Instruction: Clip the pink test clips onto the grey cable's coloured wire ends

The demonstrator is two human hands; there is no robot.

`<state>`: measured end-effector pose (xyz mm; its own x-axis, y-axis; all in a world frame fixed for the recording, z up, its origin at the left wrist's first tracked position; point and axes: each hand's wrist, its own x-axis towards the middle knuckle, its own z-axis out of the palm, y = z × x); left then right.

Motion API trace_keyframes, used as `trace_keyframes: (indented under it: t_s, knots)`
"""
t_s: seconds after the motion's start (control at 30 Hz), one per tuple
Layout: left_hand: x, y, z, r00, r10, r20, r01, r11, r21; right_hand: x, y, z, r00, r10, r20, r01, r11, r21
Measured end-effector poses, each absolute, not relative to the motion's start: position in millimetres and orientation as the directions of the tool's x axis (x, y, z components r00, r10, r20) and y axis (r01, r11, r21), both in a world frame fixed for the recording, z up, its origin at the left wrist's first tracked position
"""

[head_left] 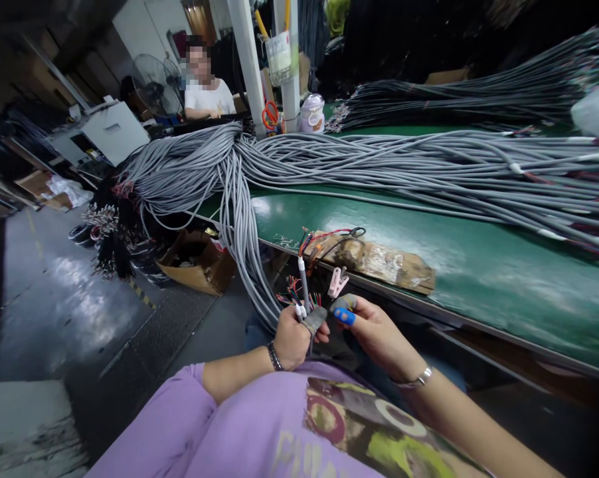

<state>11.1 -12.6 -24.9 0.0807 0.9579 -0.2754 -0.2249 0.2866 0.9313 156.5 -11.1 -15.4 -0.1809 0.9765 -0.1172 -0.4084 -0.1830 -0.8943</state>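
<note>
My left hand (294,337) is closed around several grey cables (304,285), with a grey cover on its thumb. Their white-banded ends and thin coloured wires (293,290) stick up above the fist. Close by on the right, my right hand (374,328) has its thumb and forefinger pinched together, wearing blue and grey finger covers. Whatever lies between those fingertips is too small to make out. Just above them a pink clothes peg (338,282) sits at the bench edge, beside a worn wooden block (394,265) with red and black wires at its left end.
A long bundle of grey cables (359,159) lies across the green bench (479,249) and hangs over its left end. Black cables (459,99) lie behind. A cardboard box (200,265) stands on the floor. Another person (207,96) is at the back, near a fan (156,83).
</note>
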Motion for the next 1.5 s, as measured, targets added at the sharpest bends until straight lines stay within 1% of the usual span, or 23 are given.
trace_keyframes:
  t_s: [0.07,0.13,0.2,0.3,0.37,0.5,0.57,0.63,0.7,0.77,0.8,0.83,0.93,1.03,1.17,1.3,1.4,1.5]
  knots:
    - [9,-13,-25,0.102,0.963,-0.248,-0.233,0.265,0.936,155,-11,-13,-0.177,0.977,-0.117,-0.443,-0.186,-0.877]
    - [5,-12,-26,0.149,0.964,-0.219,-0.269,0.253,0.929,153,-10,-14,-0.213,0.968,-0.129,-0.496,-0.221,-0.84]
    - [1,-13,-26,0.233,0.951,-0.203,-0.297,0.268,0.916,151,-9,-17,-0.3,0.944,-0.138,-0.531,-0.286,-0.798]
    - [-4,-13,-25,0.335,0.921,-0.198,-0.293,0.302,0.907,151,-6,-22,-0.42,0.897,-0.139,-0.537,-0.369,-0.758]
    - [-5,-13,-24,0.33,0.924,-0.191,-0.309,0.297,0.903,154,-2,-27,-0.425,0.89,-0.164,-0.559,-0.401,-0.726]
    - [-2,-13,-22,0.258,0.952,-0.166,-0.37,0.255,0.893,162,10,-31,-0.371,0.895,-0.25,-0.644,-0.441,-0.625]
    - [0,-12,-22,0.239,0.96,-0.143,-0.393,0.23,0.89,162,15,-29,-0.375,0.9,-0.221,-0.63,-0.423,-0.651]
    - [2,-10,-21,0.234,0.965,-0.118,-0.407,0.207,0.89,160,18,-25,-0.317,0.932,-0.175,-0.562,-0.333,-0.757]
    - [4,-8,-20,0.232,0.967,-0.104,-0.409,0.194,0.892,157,19,-22,-0.153,0.98,-0.128,-0.451,-0.184,-0.874]
    - [6,-5,-19,0.226,0.968,-0.108,-0.404,0.194,0.894,154,21,-21,-0.019,0.996,-0.09,-0.386,-0.09,-0.918]
    - [7,-4,-19,0.223,0.968,-0.114,-0.403,0.198,0.894,152,21,-22,-0.022,0.996,-0.091,-0.407,-0.092,-0.909]
    - [8,-3,-19,0.223,0.968,-0.117,-0.404,0.201,0.893,151,23,-22,-0.071,0.992,-0.106,-0.457,-0.127,-0.88]
    - [11,-1,-20,0.231,0.967,-0.11,-0.406,0.199,0.892,148,27,-22,-0.264,0.95,-0.17,-0.605,-0.3,-0.738]
    - [13,-1,-21,0.228,0.967,-0.115,-0.389,0.199,0.9,146,30,-21,-0.303,0.932,-0.198,-0.663,-0.356,-0.658]
    - [13,-1,-21,0.246,0.958,-0.144,-0.36,0.228,0.905,146,30,-20,-0.321,0.927,-0.197,-0.675,-0.369,-0.639]
    - [11,-2,-22,0.243,0.957,-0.157,-0.382,0.243,0.891,149,27,-27,-0.327,0.926,-0.19,-0.681,-0.37,-0.632]
    - [7,-4,-23,0.244,0.953,-0.178,-0.395,0.265,0.88,158,24,-36,-0.298,0.926,-0.231,-0.676,-0.375,-0.634]
    - [4,-5,-24,0.267,0.937,-0.226,-0.373,0.317,0.872,169,21,-44,-0.241,0.928,-0.283,-0.652,-0.371,-0.661]
